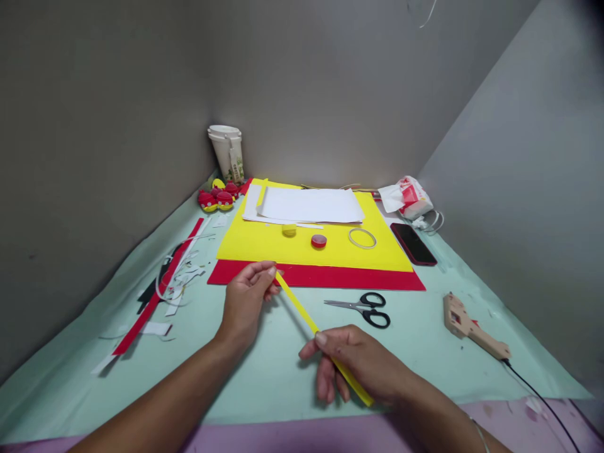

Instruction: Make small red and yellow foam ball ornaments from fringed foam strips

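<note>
Between my two hands runs a narrow yellow strip (pixel 299 306), slanting down to the right above the green table cover. My left hand (pixel 250 286) pinches its far end between thumb and fingertips. Further down, my right hand (pixel 352 362) grips the strip between thumb and forefinger, and the strip's near end sticks out below the palm. Black-handled scissors (pixel 363 307) lie just beyond my right hand, blades pointing left. Past my left hand, a small red coil (pixel 319 241) and a small yellow coil (pixel 289 230) rest on the yellow sheet (pixel 255 242).
A red sheet (pixel 321 277) lies under the yellow one, white paper (pixel 311 206) on top. A ring (pixel 362 238), phone (pixel 414 244), glue gun (pixel 474 327) and tissue pack (pixel 410 196) are rightward. Red strips (pixel 158 296), scraps, red-yellow pieces (pixel 217 199) and a cup (pixel 227 154) are leftward.
</note>
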`<state>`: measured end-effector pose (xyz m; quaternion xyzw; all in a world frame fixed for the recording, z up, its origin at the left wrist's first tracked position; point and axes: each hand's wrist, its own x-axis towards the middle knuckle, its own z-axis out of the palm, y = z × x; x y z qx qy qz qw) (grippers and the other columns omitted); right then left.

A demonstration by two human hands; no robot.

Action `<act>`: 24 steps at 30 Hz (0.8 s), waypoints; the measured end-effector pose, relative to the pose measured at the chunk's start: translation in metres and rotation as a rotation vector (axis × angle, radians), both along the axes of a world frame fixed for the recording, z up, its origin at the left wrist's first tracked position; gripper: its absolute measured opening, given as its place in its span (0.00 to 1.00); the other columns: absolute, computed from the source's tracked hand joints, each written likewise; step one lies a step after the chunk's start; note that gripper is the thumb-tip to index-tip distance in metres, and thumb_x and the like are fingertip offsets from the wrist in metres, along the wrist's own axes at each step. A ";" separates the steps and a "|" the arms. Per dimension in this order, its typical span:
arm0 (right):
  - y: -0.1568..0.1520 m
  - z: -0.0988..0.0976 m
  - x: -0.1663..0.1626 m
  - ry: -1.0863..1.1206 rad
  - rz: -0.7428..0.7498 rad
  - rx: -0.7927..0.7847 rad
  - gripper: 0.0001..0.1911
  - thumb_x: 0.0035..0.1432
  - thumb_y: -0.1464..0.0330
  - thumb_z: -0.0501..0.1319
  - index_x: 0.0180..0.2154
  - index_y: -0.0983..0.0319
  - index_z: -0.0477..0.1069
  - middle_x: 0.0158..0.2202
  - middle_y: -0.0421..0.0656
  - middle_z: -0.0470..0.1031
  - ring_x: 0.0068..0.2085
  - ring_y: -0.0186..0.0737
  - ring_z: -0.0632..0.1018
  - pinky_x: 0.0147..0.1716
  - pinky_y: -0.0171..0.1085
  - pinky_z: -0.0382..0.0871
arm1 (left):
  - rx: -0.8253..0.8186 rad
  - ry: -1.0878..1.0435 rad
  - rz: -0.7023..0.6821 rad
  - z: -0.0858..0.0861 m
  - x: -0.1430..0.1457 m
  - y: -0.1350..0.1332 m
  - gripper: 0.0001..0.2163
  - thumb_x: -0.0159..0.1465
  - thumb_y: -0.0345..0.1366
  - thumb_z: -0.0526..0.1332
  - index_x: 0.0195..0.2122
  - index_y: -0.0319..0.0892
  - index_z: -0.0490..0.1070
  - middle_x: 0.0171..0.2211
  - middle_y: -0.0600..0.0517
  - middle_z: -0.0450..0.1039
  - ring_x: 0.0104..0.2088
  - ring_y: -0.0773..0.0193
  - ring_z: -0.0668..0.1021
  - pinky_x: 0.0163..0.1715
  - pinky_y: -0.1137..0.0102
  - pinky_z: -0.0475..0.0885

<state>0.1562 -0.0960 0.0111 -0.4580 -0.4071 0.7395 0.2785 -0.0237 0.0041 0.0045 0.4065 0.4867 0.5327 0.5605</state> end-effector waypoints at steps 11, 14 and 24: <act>-0.009 -0.019 -0.002 0.122 -0.121 -0.104 0.28 0.58 0.47 0.58 0.40 0.67 0.69 0.22 0.47 0.78 0.19 0.37 0.76 0.15 0.30 0.65 | -0.093 -0.221 -0.249 0.007 0.005 -0.006 0.18 0.64 0.35 0.60 0.54 0.38 0.68 0.41 0.43 0.79 0.33 0.66 0.78 0.28 0.76 0.72; -0.009 -0.018 -0.003 0.115 -0.132 -0.108 0.27 0.58 0.48 0.58 0.41 0.67 0.68 0.23 0.48 0.78 0.19 0.38 0.76 0.16 0.30 0.65 | -0.104 -0.212 -0.293 0.009 0.006 -0.007 0.20 0.64 0.35 0.62 0.56 0.39 0.66 0.44 0.44 0.79 0.36 0.65 0.79 0.33 0.75 0.73; -0.011 -0.020 -0.005 0.100 -0.140 -0.113 0.26 0.59 0.49 0.57 0.38 0.67 0.69 0.23 0.48 0.78 0.20 0.38 0.77 0.17 0.31 0.65 | -0.059 -0.191 -0.300 0.007 0.005 -0.006 0.23 0.61 0.38 0.66 0.56 0.40 0.66 0.41 0.47 0.80 0.35 0.67 0.78 0.31 0.76 0.70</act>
